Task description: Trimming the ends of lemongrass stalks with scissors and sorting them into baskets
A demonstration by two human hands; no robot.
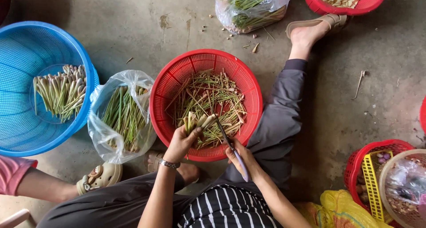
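Observation:
My left hand (181, 141) grips a small bunch of lemongrass stalks (197, 121) over the near side of a round red basket (164, 83). My right hand (242, 159) holds a knife (227, 139) with a pale purple handle, its dark blade pointing up toward the stalk ends. Thin green and brown trimmings (213, 99) lie scattered inside the red basket. A metal bracelet (170, 164) sits on my left wrist.
A blue basket (13, 134) at left holds trimmed stalks. A clear bag (122, 117) of green stalks sits beside the red one, another bag (250, 6) at top. More baskets stand top right (317, 3) and bottom right (355, 163). Another person's leg and sandal (98, 177) are at lower left.

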